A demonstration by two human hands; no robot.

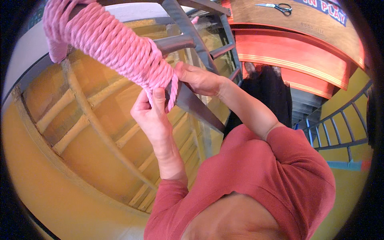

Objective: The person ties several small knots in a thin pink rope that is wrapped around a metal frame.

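Observation:
A pink twisted rope is wound in tight, side-by-side turns round a dark flat rail that slants down from the upper left. At the lower end of the winding, my left hand pinches a strand between thumb and fingers. My right hand is closed at the rail's other side, its thumb and fingertips against the last turns of rope. Between the two hands a short length of rope hangs down over the rail. The right fingertips are partly hidden behind rope and rail.
Black-handled scissors lie on a wooden surface at the upper right. Below it are orange-red steps. Dark metal railings stand beyond my hands, with another railing far right. A yellow-brown wall with railing shadows lies left.

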